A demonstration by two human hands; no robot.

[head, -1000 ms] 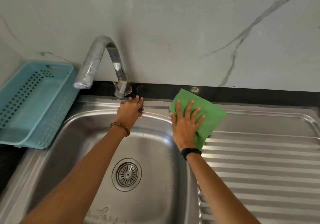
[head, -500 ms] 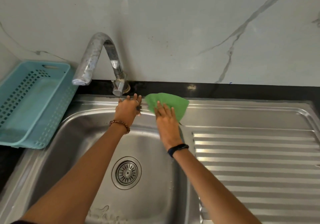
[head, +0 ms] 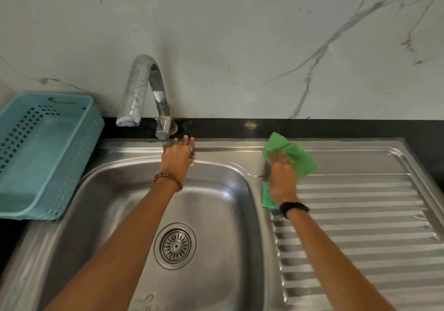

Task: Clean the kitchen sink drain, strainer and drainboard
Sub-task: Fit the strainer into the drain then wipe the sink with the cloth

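A steel sink [head: 101, 205] has a round drain strainer [head: 175, 245] in its basin floor. To its right lies the ribbed drainboard [head: 365, 233]. My right hand [head: 281, 181] presses a crumpled green cloth [head: 298, 157] onto the drainboard's back left corner, next to the basin rim. My left hand [head: 177, 157] rests flat, fingers spread, on the sink's back rim just below the faucet base, holding nothing.
A curved metal faucet [head: 141, 94] rises behind the basin, its spout pointing left. A light blue perforated plastic basket [head: 43, 152] stands on the dark counter to the left of the sink. A marble wall backs the counter.
My right hand has slid the green cloth left along the back rim toward the faucet, then back right onto the drainboard corner, bunching it. The left hand has stayed put.
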